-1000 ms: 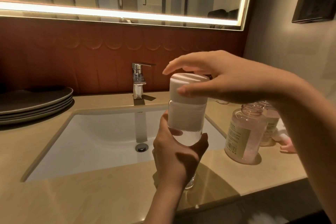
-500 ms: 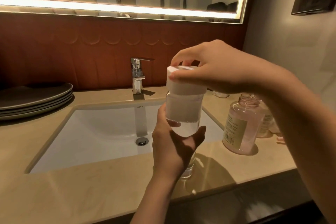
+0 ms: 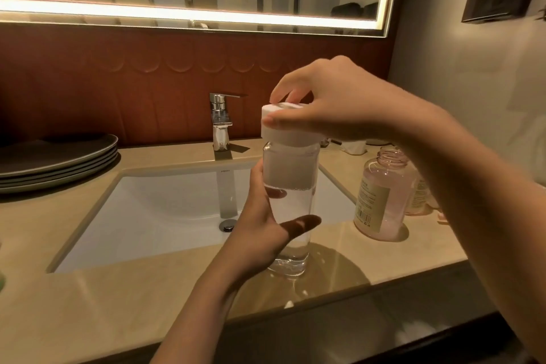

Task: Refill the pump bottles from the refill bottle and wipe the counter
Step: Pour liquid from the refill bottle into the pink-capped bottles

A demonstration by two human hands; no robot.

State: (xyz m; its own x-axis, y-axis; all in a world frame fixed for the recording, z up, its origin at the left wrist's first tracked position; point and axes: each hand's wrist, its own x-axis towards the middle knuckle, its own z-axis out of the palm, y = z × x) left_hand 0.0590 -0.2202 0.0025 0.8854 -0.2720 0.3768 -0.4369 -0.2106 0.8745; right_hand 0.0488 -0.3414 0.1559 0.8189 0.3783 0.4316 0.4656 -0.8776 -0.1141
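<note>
1. Head view, hands: the clear refill bottle (image 3: 291,186) is grasped round its middle by the left hand (image 3: 260,233), with fingers and thumb curled about it. Its white cap (image 3: 291,130) is pinched at the rim from above by the right hand (image 3: 339,103).
2. Head view, task things: the refill bottle is held upright over the front strip of the worktop (image 3: 118,289), before the right part of the sink basin (image 3: 165,210). Whether its base touches the worktop cannot be told. It is roughly half filled with clear liquid.
3. A pink pump bottle (image 3: 381,201) is seen standing to the right with its threaded neck open. A second pump bottle (image 3: 418,195) stands just behind it, partly hidden by the right forearm.
4. The step in hand is judged to be the turning of the cap; whether it is loose or tight cannot be told.
5. Risk: if the bottle is squeezed as the cap comes free, liquid could be forced over the rim onto the worktop, where pale spots (image 3: 289,304) are already seen near the front edge.
6. Risk: the open pump bottle could be knocked over by the right forearm, which passes close above it.
7. Risk: the narrow neck could be missed during pouring if the refill bottle is tipped too quickly.
</note>
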